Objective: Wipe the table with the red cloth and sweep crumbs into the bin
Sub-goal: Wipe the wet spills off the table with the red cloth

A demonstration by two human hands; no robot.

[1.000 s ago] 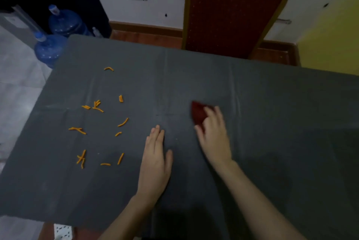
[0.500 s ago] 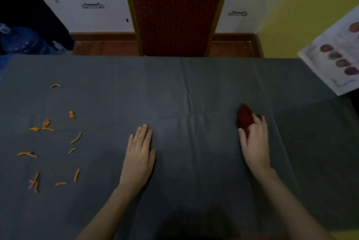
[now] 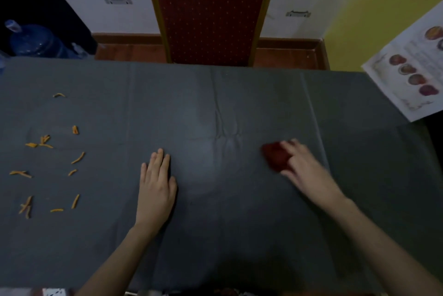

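A grey cloth covers the table [image 3: 215, 108]. My right hand [image 3: 304, 166] grips the bunched red cloth [image 3: 274, 156] against the tabletop, right of the middle; the hand is motion-blurred and hides part of the cloth. My left hand [image 3: 157, 180] rests flat on the table with straight fingers, holding nothing. Several orange crumbs [image 3: 48, 159] lie scattered over the left part of the table, well away from both hands. No bin is in view.
A red upholstered chair [image 3: 211, 10] with a gold frame stands behind the table's far edge. Blue water bottles [image 3: 36, 41] sit on the floor at the far left. A printed sheet with food pictures [image 3: 412, 72] hangs at the right edge.
My right hand carried the red cloth to the right over the table and has come a little way back left. The view turned right. My left hand stayed flat in place.
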